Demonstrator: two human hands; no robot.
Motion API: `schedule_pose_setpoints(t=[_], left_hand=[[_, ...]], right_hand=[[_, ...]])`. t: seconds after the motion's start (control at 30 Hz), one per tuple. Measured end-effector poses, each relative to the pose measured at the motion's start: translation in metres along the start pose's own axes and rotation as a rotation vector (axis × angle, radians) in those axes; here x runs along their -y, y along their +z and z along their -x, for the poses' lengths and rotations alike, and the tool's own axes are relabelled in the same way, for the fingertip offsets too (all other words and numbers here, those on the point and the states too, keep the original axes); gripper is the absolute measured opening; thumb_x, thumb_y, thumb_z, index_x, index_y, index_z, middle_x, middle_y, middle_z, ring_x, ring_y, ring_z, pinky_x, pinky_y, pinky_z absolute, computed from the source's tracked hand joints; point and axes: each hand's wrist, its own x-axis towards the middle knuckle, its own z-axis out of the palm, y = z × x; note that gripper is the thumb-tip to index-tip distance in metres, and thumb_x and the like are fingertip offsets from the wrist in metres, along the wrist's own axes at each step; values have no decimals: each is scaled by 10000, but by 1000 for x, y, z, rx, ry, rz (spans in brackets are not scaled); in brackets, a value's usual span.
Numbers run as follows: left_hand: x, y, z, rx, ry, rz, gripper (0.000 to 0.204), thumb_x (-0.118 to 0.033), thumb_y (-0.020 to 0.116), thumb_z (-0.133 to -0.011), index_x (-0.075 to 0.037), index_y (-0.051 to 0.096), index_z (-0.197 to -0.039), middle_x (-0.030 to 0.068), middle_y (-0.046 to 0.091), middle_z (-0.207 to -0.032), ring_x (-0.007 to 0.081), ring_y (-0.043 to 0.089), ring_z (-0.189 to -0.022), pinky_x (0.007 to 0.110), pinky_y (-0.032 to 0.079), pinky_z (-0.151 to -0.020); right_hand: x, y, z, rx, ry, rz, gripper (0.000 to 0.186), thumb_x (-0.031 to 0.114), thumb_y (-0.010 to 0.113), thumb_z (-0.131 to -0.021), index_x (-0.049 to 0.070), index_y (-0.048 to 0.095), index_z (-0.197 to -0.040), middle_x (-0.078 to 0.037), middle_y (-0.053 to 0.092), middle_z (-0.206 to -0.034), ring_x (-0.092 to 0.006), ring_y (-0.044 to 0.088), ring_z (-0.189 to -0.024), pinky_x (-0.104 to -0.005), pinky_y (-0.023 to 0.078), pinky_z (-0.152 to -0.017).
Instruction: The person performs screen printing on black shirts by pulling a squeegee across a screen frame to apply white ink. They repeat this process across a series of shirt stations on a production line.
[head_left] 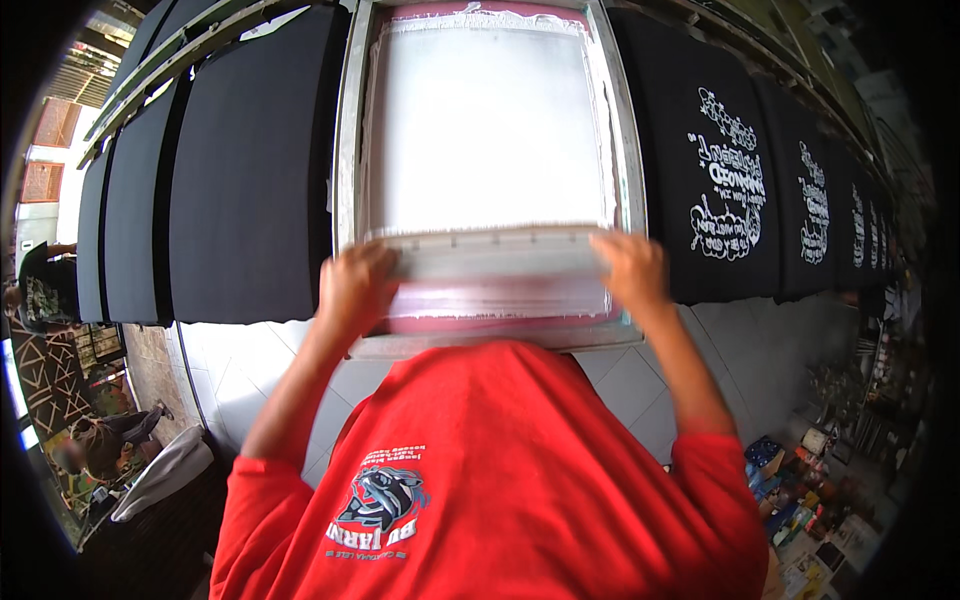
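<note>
Hands meet at the near end of a screen-printing frame point(350, 150) lying on a long counter point(740, 330). The left hand point(352, 285) and the right hand point(630, 268) each close around one end of a long squeegee point(495, 255), which lies crosswise on the whitish mesh point(490, 130), close to the frame's near rail. Both grips are clenched on the squeegee's bar, fingers curled over its top edge. Below the blade a pink band of the screen point(500, 322) shows.

The frame's metal rails run just beside black shirts on either side. To the left lie plain black shirts point(250, 170) on their boards, edges nearly touching, with narrow gaps between them. To the right lies a row of black shirts with a white printed design point(730, 175), each print a block of white lettering and small drawings, receding toward the right rim.

The person's red shirt point(490, 470) fills the lower middle; it bears a small emblem with a dark fish shape and white lettering. A white tiled floor point(640, 390) lies open below the counter's near edge. At the lower right, small colourful boxes and jars point(800, 500) crowd the floor. At the left another person point(110, 440) crouches, well apart.
</note>
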Motion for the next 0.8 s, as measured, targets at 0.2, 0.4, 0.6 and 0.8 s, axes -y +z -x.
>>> schedule_pose_setpoints(t=[0.2, 0.4, 0.6, 0.8], left_hand=[[-17, 11, 75, -78, 101, 63, 213, -135, 735, -671, -106, 696, -878, 61, 682, -813, 266, 679, -768, 389, 560, -658], [12, -4, -1, -14, 79, -79, 154, -174, 728, -725, -106, 673, -852, 100, 659, -775, 323, 672, -695, 431, 561, -619], [9, -3, 27, -193, 161, -47, 194, -143, 746, -698, -97, 666, -868, 61, 650, -853, 275, 637, -782, 409, 544, -682], [-15, 24, 85, -199, 169, 18, 318, -33, 699, -642, -60, 691, -959, 72, 710, -948, 246, 690, -881, 360, 572, -732]], right_hand=[[48, -24, 73, 125, 99, -86, 403, 110, 800, -630, 133, 706, -1021, -59, 707, -987, -266, 671, -915, -400, 558, -773], [8, -21, -16, 45, 20, -84, 273, 236, 808, -697, 103, 706, -912, -123, 689, -850, -335, 677, -772, -432, 549, -682], [28, -29, 14, -75, 13, 6, 348, 146, 765, -717, 138, 689, -1056, -73, 696, -1005, -291, 659, -927, -434, 543, -756], [57, 1, 83, -177, 22, -79, 323, -26, 659, -675, 64, 717, -980, -68, 713, -985, -256, 673, -906, -370, 551, -815]])
